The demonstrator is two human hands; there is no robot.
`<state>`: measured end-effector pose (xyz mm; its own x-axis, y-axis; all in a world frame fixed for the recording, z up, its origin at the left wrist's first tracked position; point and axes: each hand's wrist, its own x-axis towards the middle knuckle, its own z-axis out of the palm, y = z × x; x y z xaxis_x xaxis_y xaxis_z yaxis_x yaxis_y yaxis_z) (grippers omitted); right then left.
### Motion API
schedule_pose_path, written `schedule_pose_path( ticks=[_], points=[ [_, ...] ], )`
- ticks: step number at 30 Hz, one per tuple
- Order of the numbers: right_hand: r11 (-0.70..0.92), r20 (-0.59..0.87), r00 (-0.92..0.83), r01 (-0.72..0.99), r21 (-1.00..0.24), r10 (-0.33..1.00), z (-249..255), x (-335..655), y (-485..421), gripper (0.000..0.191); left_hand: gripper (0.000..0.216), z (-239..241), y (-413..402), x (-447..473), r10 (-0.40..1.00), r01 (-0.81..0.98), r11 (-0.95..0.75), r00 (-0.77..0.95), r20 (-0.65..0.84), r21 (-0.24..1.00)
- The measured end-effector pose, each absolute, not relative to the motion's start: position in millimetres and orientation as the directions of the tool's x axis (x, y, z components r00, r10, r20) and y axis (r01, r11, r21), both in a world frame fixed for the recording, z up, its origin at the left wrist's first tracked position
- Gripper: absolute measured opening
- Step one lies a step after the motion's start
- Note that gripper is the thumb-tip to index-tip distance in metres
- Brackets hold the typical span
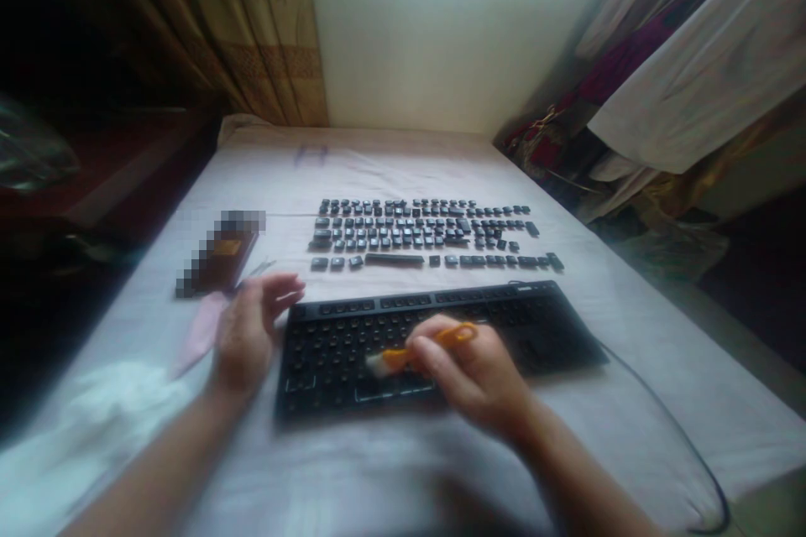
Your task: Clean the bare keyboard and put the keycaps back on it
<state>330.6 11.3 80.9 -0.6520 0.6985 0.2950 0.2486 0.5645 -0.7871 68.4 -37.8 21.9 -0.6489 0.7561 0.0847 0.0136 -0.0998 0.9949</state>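
A black keyboard [522, 336] with its keycaps off lies across the white sheet, its bare key sockets showing. My right hand [472, 369] grips a small brush [395, 358] by its orange handle, and the pale bristles are over the lower left-middle of the keyboard. At the keyboard's left edge, my left hand [248, 336] stands on its side with the fingers stretched toward the right and nothing visible in them. Whether it touches the frame is hard to tell. Beyond the keyboard, the loose black keycaps [394, 260] lie in rows.
To the left are a partly pixelated brown box [230, 256], a pink cloth [200, 331] and a crumpled white cloth [107, 419]. A black cable [667, 411] runs from the keyboard down the right side. Clothes [686, 101] hang at the right; a curtain [264, 33] hangs at the back left.
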Motion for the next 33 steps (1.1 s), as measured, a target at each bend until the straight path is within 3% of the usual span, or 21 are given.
schedule_pose_path(
  ticks=[3,5,7,10,13,18,21,25,29,33],
  points=[
    [0.617,0.375,-0.579,0.302,-0.726,0.724,73.4,324.1,19.8,0.019,0.038,23.6,-35.5,49.0,0.755,0.314,-0.011,-0.62,0.214,0.949],
    [0.642,0.384,-0.603,0.295,-0.707,0.7,70.4,321.1,20.5,0.019,0.032,24.3,-36.3,36.3,0.765,0.612,0.035,-0.525,0.373,0.79],
    [0.637,0.352,-0.643,0.281,-0.718,0.68,70.9,320.1,17.1,0.021,0.028,23.5,-37.2,27.5,0.771,0.836,0.0,-0.349,0.532,0.549],
    [0.6,0.28,-0.68,0.291,-0.745,0.678,75.7,320.0,10.9,0.026,0.027,18.6,-36.7,24.3,0.759,0.966,-0.041,-0.137,0.637,0.257],
    [0.591,0.302,-0.633,0.311,-0.744,0.713,78.3,316.4,9.7,0.026,0.028,11.2,-34.8,28.2,0.745,0.992,-0.021,-0.069,0.663,0.127],
    [0.614,0.316,-0.627,0.339,-0.713,0.712,76.1,306.6,8.7,0.024,0.029,5.3,-33.7,33.1,0.756,0.996,-0.013,-0.049,0.652,0.091],
    [0.567,0.232,-0.68,0.321,-0.759,0.696,76.8,304.4,5.8,0.029,0.03,5.0,-34.1,33.2,0.77,0.995,-0.013,-0.052,0.636,0.097],
    [0.511,0.238,-0.629,0.296,-0.807,0.74,76.9,302.2,4.3,0.028,0.031,5.0,-34.3,33.6,0.786,0.991,0.0,-0.083,0.613,0.134],
    [0.501,0.151,-0.748,0.266,-0.824,0.646,77.5,299.9,3.7,0.028,0.032,5.3,-34.6,34.6,0.807,0.986,0.015,-0.112,0.579,0.168],
    [0.368,0.126,-0.722,0.187,-0.911,0.68,75.7,295.5,3.1,0.028,0.033,5.2,-35.0,35.4,0.817,0.982,0.021,-0.123,0.563,0.185]
  ],
)
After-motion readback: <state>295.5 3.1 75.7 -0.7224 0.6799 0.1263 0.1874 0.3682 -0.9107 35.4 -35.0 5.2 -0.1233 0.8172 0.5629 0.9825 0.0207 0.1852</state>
